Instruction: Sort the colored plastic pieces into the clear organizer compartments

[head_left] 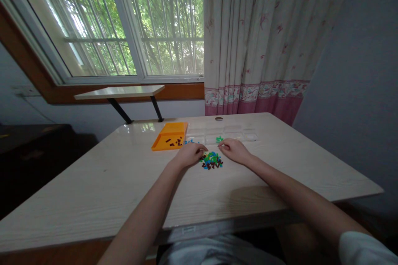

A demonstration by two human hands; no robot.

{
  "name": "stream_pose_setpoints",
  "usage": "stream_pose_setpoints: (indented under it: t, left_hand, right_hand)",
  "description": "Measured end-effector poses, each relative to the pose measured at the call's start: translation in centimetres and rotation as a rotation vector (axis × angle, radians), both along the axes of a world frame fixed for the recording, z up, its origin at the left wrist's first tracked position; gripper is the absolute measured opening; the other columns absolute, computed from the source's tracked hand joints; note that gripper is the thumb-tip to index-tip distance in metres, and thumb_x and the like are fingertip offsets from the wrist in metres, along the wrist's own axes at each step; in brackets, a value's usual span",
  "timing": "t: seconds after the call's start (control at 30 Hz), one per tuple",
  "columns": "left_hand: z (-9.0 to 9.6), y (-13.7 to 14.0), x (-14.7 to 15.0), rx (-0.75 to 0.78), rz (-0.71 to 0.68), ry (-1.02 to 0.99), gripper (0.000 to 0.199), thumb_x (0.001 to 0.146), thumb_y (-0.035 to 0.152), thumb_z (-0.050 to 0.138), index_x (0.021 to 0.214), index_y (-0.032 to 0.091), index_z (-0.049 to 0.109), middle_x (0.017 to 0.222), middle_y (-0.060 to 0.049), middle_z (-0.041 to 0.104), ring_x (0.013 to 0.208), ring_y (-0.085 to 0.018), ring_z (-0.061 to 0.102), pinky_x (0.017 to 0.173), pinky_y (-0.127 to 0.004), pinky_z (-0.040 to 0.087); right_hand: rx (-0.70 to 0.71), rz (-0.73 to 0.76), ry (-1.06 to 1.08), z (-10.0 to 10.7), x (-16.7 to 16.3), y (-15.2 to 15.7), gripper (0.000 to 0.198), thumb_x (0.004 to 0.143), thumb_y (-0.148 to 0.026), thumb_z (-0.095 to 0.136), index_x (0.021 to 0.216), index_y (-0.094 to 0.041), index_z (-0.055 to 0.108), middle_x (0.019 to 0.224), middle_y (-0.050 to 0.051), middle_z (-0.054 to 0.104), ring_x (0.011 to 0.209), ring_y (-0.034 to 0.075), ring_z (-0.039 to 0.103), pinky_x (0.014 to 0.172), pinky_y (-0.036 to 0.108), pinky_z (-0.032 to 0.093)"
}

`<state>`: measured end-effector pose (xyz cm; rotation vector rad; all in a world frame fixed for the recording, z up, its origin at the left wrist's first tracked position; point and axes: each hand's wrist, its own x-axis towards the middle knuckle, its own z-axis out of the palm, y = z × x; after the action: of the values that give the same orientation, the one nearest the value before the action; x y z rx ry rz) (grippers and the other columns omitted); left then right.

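A small pile of mixed pieces (pixel 212 160), green, blue, yellow and dark brown, lies on the table between my hands. My left hand (pixel 189 154) is at the pile's left edge, fingers curled down and pinched together. Whatever they hold is too small to make out. Just right of the pile is my right hand (pixel 235 150), its thumb and fingertips drawn together near some green pieces (pixel 219 139). I cannot make out what is in that pinch. The green pieces sit in a clear compartment tray (pixel 236 136); blue pieces (pixel 188 142) show at its left end, partly behind my left hand.
An open orange case (pixel 171 128) with several dark brown pieces (pixel 174 141) stands left of the clear tray. A small raised shelf (pixel 121 91) is at the table's back left. Behind the table (pixel 124 190) are a barred window and a curtain (pixel 251 49).
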<state>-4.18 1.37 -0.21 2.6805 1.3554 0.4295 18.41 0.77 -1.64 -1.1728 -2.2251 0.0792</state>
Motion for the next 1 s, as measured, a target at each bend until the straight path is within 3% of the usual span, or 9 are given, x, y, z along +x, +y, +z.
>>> stream_pose_setpoints:
  t: [0.2,0.47,0.8,1.0]
  left_hand:
    - [0.1,-0.2,0.2,-0.043,-0.052,-0.012,0.032,0.077,0.020,0.040,0.095,0.021,0.067,0.089,-0.005,0.069,0.080,-0.017,0.061,0.071,-0.024,0.043]
    - [0.1,-0.5,0.5,-0.039,-0.016,-0.013,0.031,0.077,0.020,0.041,0.095,0.021,0.067,0.089,-0.005,0.069,0.082,-0.018,0.061,0.071,-0.025,0.043]
    - [-0.3,-0.1,1.0,-0.059,0.054,-0.034,0.029,0.079,0.031,0.044,0.095,0.020,0.067,0.075,-0.004,0.068,0.069,-0.017,0.060,0.061,-0.023,0.040]
    - [-0.1,-0.1,1.3,-0.099,-0.009,-0.079,0.027,0.079,0.025,0.043,0.091,0.020,0.067,0.078,-0.003,0.068,0.067,-0.014,0.059,0.060,-0.021,0.039]
  right_hand:
    - [-0.005,0.029,-0.003,-0.1,0.0,-0.1,0.016,0.081,-0.025,0.049,0.086,-0.019,0.064,0.068,0.001,0.060,0.064,0.012,0.052,0.060,0.020,0.035]
    - [-0.001,0.021,-0.001,-0.1,0.0,-0.1,0.016,0.081,-0.025,0.049,0.086,-0.020,0.064,0.067,0.000,0.059,0.062,0.011,0.051,0.059,0.020,0.034]
    - [-0.023,0.043,-0.013,0.1,-0.3,-0.3,0.017,0.081,-0.025,0.049,0.085,-0.019,0.064,0.064,0.000,0.056,0.060,0.010,0.050,0.058,0.019,0.032]
    - [-0.046,0.069,-0.010,0.2,-0.5,-0.5,0.015,0.080,-0.023,0.050,0.083,-0.018,0.064,0.062,-0.001,0.054,0.059,0.010,0.050,0.057,0.019,0.032]
